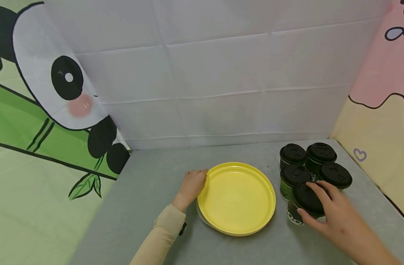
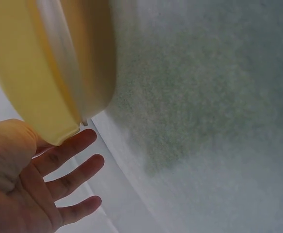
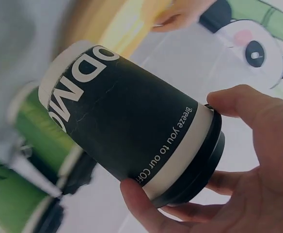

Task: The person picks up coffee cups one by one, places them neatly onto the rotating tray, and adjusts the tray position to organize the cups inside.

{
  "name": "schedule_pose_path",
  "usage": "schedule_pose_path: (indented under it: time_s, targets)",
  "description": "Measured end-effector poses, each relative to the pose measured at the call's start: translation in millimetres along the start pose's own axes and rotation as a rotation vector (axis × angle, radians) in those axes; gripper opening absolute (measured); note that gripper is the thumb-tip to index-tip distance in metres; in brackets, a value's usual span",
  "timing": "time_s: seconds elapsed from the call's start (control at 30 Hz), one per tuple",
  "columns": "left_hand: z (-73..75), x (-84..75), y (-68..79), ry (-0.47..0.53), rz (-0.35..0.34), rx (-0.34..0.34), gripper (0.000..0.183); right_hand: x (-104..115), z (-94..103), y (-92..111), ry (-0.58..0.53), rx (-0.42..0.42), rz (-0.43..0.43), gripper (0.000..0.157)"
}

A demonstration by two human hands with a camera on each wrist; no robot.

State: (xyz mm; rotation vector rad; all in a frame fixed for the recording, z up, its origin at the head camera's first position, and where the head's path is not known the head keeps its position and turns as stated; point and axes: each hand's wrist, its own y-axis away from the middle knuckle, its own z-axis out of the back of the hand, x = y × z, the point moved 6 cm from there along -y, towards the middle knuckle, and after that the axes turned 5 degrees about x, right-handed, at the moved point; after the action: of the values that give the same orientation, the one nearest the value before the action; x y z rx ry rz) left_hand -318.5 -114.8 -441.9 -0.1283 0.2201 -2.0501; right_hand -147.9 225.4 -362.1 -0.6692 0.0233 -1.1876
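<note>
On a gray table (image 1: 149,165), the left hand (image 1: 192,186) is pinching the yellow plate (image 1: 236,200) by its edge, perhaps steadying it; the right hand (image 1: 337,215) is gripping a cup (image 3: 136,119) round its lid (image 1: 307,198), fingers spread, likely to fit, beside four other cups (image 1: 315,161)

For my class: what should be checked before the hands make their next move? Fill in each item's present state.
1. Right hand grips the dark cup near its lid end: ok.
2. Black lid sits on that cup: ok.
3. Left hand holds the edge of the yellow plate: ok.
4. Yellow plate's upper face bare: ok.
5. Gripped cup clear of the other four cups: cannot tell.
6. Cup full or empty: cannot tell; lid covers it.
</note>
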Motion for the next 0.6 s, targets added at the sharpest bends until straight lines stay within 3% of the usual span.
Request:
schedule_pose_path:
  time_s: [0.27, 0.6]
  targets:
    - [-0.5, 0.4, 1.3, -0.006, 0.000, -0.025, 0.010, 46.0, -5.0, -20.8, -0.038, 0.115, -0.028, 0.068]
    - [-0.2, 0.2, 5.6, -0.025, -0.008, -0.062, 0.007, 79.8, -38.7, -34.2, -0.097, 0.209, 0.017, 0.063]
